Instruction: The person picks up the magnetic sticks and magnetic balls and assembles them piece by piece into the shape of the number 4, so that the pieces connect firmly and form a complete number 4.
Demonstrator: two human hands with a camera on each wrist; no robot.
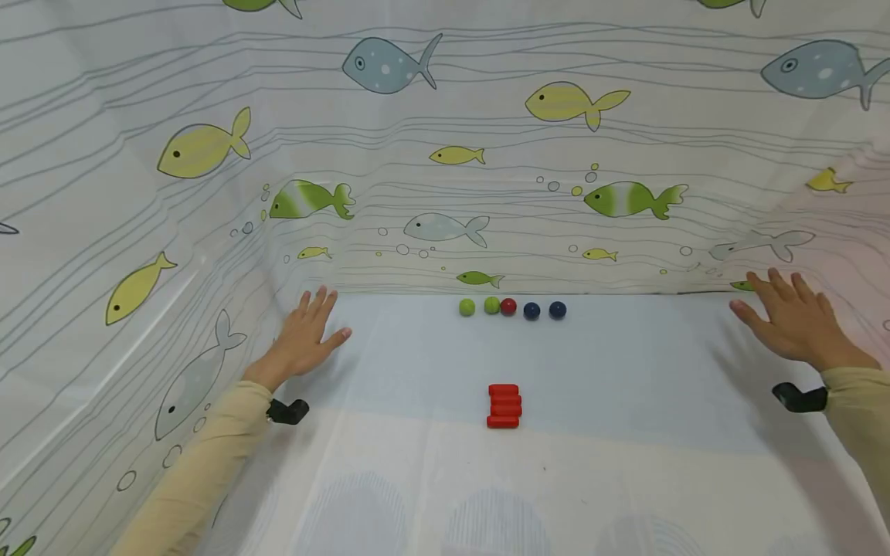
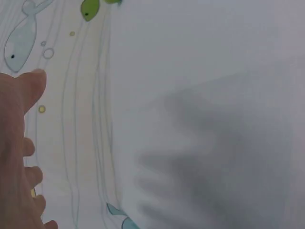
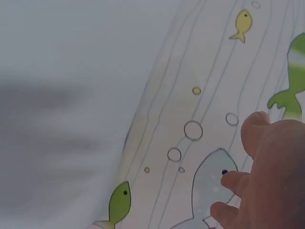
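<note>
From where I stand, both hands hover over the far part of the table (image 1: 417,355): the left hand (image 1: 299,340) by its far left corner, the right hand (image 1: 796,320) towards its far right corner. Each has its fingers out fairly straight and spread, thumb held wide, nothing in the grasp.

Only the head view takes in the small things between them. Along the far edge sits a loose row of balls: two green balls (image 1: 467,307), a red ball (image 1: 508,306) just beside the second green one, then two dark blue balls (image 1: 558,310), slightly apart. Nearer the table's near edge, roughly midway between the hands, four short red cylinders (image 1: 504,401) lie side by side in a slightly uneven stack-like column. Both hands are well apart from all of these.

The left wrist view adds the thumb and fingertips seen close, in front of the fish-printed sheet (image 1: 514,46), and a blurred shadow (image 2: 190,162) with finger-like streaks on the table. The right wrist view shows a pale blue fish (image 3: 209,186) on the sheet behind that hand's fingertips, which the head view leaves hard to make out, plus soft shadow bands on the tabletop.
</note>
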